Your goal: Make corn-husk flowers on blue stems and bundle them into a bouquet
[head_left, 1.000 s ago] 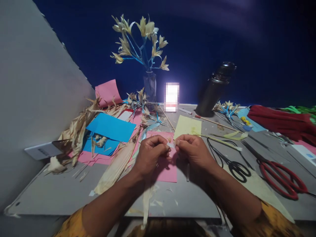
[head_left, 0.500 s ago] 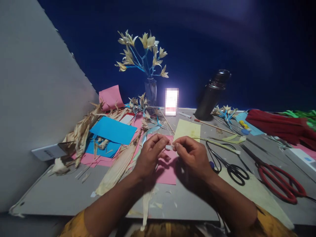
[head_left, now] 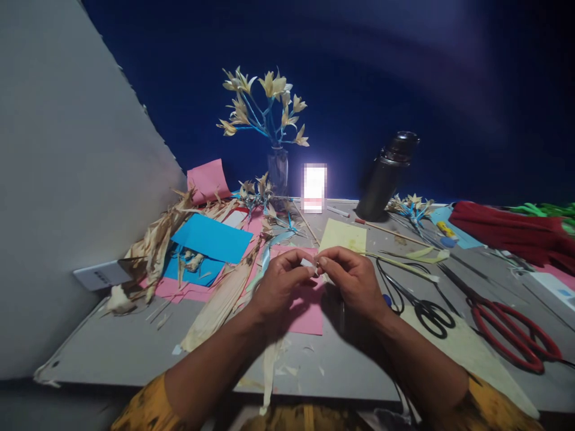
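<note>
My left hand (head_left: 281, 286) and my right hand (head_left: 354, 281) meet over a pink paper sheet (head_left: 305, 311) on the grey table (head_left: 112, 353). Both are closed in a pinch on one small pale strip (head_left: 309, 263) held between their fingertips. A dry corn husk (head_left: 220, 302) lies just left of my left hand. A long pale husk strip (head_left: 268, 377) hangs under my left wrist over the table's front edge.
Black scissors (head_left: 420, 305) and red scissors (head_left: 512, 332) lie to the right. Yellow paper (head_left: 344, 236), blue paper (head_left: 211, 238) and a husk pile (head_left: 153, 251) lie behind. A vase of husk flowers (head_left: 276, 167) and a dark flask (head_left: 386, 176) stand at the back.
The hands have closed in on each other, fingertips now touching around the strip. The view has shifted slightly.
</note>
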A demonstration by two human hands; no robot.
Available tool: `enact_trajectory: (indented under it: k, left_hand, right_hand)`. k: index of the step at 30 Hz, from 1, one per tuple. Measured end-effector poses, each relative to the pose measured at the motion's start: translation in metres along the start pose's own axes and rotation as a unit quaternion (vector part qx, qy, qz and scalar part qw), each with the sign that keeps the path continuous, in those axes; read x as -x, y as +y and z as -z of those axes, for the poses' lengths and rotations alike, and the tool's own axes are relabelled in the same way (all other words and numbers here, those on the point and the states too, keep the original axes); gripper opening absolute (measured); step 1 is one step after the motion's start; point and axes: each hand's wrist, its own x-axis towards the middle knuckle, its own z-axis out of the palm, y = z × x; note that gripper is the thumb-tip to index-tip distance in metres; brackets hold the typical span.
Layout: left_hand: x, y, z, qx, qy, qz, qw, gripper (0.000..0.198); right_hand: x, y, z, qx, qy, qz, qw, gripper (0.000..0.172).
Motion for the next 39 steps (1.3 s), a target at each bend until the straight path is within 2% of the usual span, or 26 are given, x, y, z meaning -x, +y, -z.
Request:
enact_trajectory:
  k: [4,7,11,15,18,22,25,29,33,36,39]
  left_hand:
    - [-0.004,-0.004,0.001,0.048,-0.019,-0.028,0.998,0.019]
    - [-0.005,-0.006,0.001,0.045,-0.023,-0.034,0.998,0.020]
    - [-0.004,-0.004,0.000,0.018,-0.011,-0.022,1.000,0.017]
    - [-0.002,-0.002,-0.001,0.001,-0.014,-0.042,0.999,0.016]
    - [-0.001,-0.001,-0.001,-0.016,-0.012,-0.050,0.999,0.015]
    - [-0.002,0.000,-0.001,-0.026,-0.006,-0.051,0.998,0.013]
    - [-0.006,-0.001,0.002,-0.065,0.013,-0.070,0.995,0.012]
    - [-0.009,-0.002,0.008,-0.131,0.027,-0.108,0.985,0.010]
    - [-0.010,-0.003,0.010,-0.216,0.064,-0.187,0.956,0.017]
    - [-0.011,-0.005,0.010,-0.301,0.117,-0.266,0.908,0.017]
    - [-0.011,-0.007,0.009,-0.353,0.149,-0.302,0.873,0.018]
  right_hand:
    - [0.000,0.002,-0.003,-0.075,-0.007,-0.050,0.996,0.012]
    - [0.000,0.004,-0.004,-0.113,-0.008,-0.085,0.990,0.012]
    - [0.000,0.005,-0.005,-0.106,0.012,-0.096,0.990,0.013]
    - [-0.003,0.008,-0.002,-0.079,0.040,-0.098,0.991,0.013]
    - [-0.006,0.011,0.002,-0.082,0.061,-0.099,0.990,0.021]
    - [-0.007,0.013,0.007,-0.065,-0.018,-0.094,0.993,0.039]
    - [-0.006,0.012,0.006,-0.029,-0.057,-0.101,0.993,0.033]
    - [-0.005,0.009,0.004,-0.035,-0.050,-0.100,0.993,0.024]
    - [-0.006,0.011,0.003,-0.068,-0.022,-0.098,0.993,0.022]
    - [-0.007,0.014,0.002,-0.114,0.014,-0.125,0.985,0.023]
    - [-0.009,0.016,0.003,-0.182,0.042,-0.165,0.969,0.025]
